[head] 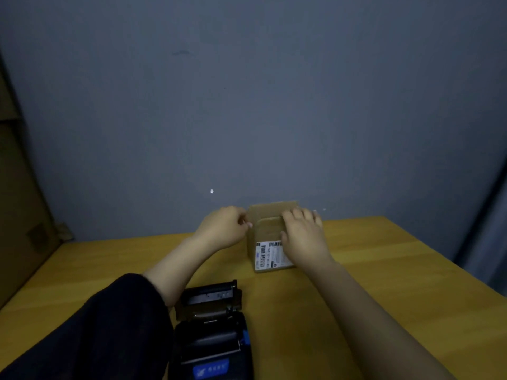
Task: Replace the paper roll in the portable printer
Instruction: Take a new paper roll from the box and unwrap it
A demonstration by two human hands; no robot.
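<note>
— Fingers of right hand spread loosely, draped over top front edge of small brown cardboard box. Left hand curled, fingertips pinched at upper left corner of same box, near raised back flap.

— And whether gripping anything inside?

— Cannot tell; box interior hidden behind hands. No paper roll visible.

— Position of printer?

— Black portable printer nearer than box, close to bottom edge of view, lid swung open toward box, paper bay exposed. Blue tab on right side, blue label on front. Partly overlapped by left forearm in dark sleeve.

— Surface?

— Yellowish wooden tabletop, pale grain bands running across. Box upright on it, toward far edge, white barcode label on facing side. Printer and box apart, bare wood between.

— Room?

— Dim. Plain grey-blue wall directly behind box, small white fleck above and left of box, faint smudge higher up. Brown cardboard panel leaning far left of box. Grey curtain-like edge far right.
</note>
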